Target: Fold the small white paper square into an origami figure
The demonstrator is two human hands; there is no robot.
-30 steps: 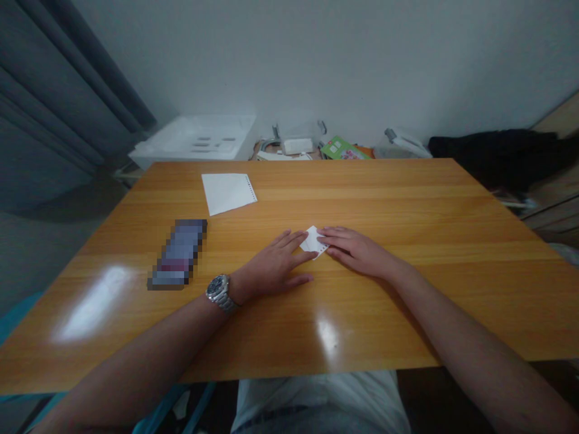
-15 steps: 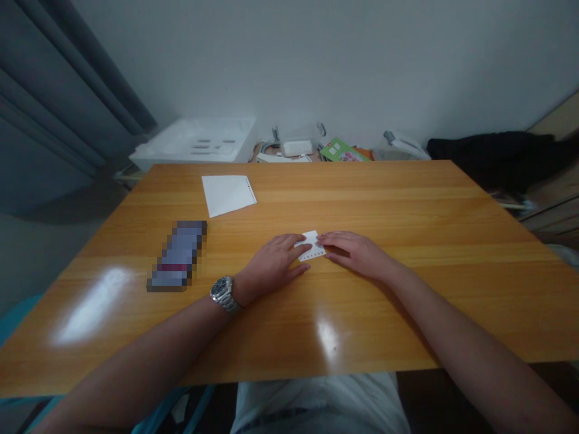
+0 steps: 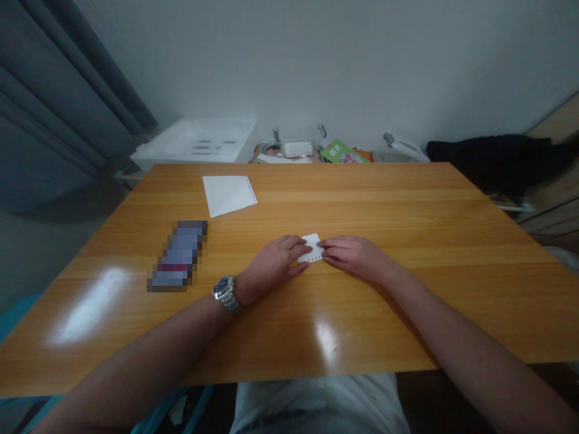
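Observation:
A small white piece of paper point(image 3: 313, 246) with punched holes along its near edge lies on the wooden table point(image 3: 384, 211), between my two hands. My left hand point(image 3: 277, 262), with a metal watch point(image 3: 225, 292) on the wrist, holds the left side of the paper; its fingers lie over the top and its thumb is by the near edge. At the right edge, my right hand point(image 3: 355, 256) has thumb and fingertips drawn together on the paper. Parts of the paper's sides are hidden under the fingers.
A larger white sheet point(image 3: 230, 196) with punched holes lies at the back left. Nearer, on the left, is a blurred-out phone-like object point(image 3: 178, 256). Beyond the far edge are a white plastic tub point(image 3: 199, 141), a green booklet point(image 3: 344, 152) and dark cloth point(image 3: 493, 160).
My right thumb has closed up towards the fingers at the paper's right edge. The left thumb has come slightly up against the near edge. The larger sheet lies as before.

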